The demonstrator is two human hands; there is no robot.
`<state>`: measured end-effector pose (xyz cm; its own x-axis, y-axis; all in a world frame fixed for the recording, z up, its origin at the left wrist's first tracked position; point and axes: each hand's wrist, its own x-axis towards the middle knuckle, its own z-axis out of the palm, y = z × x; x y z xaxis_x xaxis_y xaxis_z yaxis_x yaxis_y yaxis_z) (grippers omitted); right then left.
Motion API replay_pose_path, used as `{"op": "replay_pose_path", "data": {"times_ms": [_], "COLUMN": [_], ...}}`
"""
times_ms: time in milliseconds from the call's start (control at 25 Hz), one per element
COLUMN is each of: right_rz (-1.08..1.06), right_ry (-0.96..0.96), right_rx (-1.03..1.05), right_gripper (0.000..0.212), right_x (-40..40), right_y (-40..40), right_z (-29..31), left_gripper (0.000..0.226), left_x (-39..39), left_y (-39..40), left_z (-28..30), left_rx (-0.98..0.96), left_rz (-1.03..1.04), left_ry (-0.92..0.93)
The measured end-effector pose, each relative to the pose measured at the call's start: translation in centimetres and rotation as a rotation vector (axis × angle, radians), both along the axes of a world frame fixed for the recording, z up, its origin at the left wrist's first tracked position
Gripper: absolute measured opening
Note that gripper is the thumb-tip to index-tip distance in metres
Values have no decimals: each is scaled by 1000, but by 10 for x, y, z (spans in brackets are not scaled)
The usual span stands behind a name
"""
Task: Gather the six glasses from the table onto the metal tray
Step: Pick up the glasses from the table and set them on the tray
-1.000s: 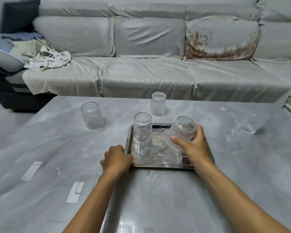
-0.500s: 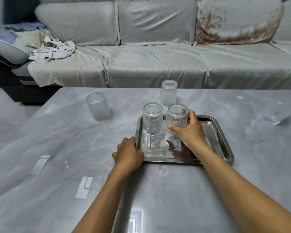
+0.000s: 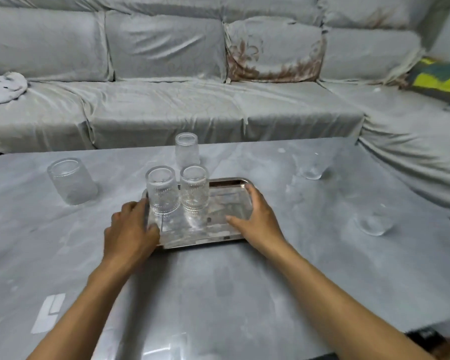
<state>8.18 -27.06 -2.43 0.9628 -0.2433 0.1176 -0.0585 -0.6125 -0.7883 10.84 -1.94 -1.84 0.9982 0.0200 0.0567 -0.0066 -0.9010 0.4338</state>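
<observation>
**Q:** What room and surface is this?

**A:** It's a living room. I look down on a glossy grey marbled table (image 3: 244, 281). Behind it runs a corner sofa (image 3: 166, 110) under grey covers. A white cloth (image 3: 3, 84) lies at the sofa's left end and a yellow-green cushion (image 3: 439, 79) at its right.

**Q:** Where are the glasses and your hands?

**A:** The metal tray (image 3: 229, 201) sits mid-table. The left ribbed glass (image 3: 162, 190) and the right ribbed glass (image 3: 194, 189) stand side by side on its left half. Four more stand on the table itself:
- the far glass (image 3: 187, 150), just behind the tray
- the left glass (image 3: 72, 181), well apart from it
- the farther right glass (image 3: 310, 168)
- the nearer right glass (image 3: 374, 223)

My left hand (image 3: 130, 229) grasps the tray's left rim, fingers curled. My right hand (image 3: 257, 216) is released, with its fingers spread over the tray's right end. I cannot tell whether it touches.
</observation>
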Motion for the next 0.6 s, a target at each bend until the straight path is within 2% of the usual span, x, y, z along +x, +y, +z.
{"op": "replay_pose_path", "data": {"times_ms": [120, 240, 320, 400, 480, 600], "right_rz": [-78, -407, -605, -675, -675, -706], "right_ry": [-79, -135, -74, 77, 187, 127], "right_rx": [-171, -468, -549, -561, -565, -542], "right_gripper": [81, 90, 101, 104, 87, 25], "right_x": [-41, -74, -90, -97, -94, -84], "right_y": [-53, -118, -158, -185, -206, -215], "right_z": [11, 16, 15, 9, 1, 2], "left_gripper": [63, 59, 59, 60, 60, 53], "left_x": [-20, -38, -45, -47, -47, -44], "left_y": [-27, -52, -60, -60, -60, -60], "left_z": [7, 9, 7, 1, -4, 2], "left_rx": [-82, -90, -65, -19, 12, -23], "left_rz": [-127, -204, -237, -246, -255, -236], "left_ry": [-87, -126, -110, -93, -81, -122]}}
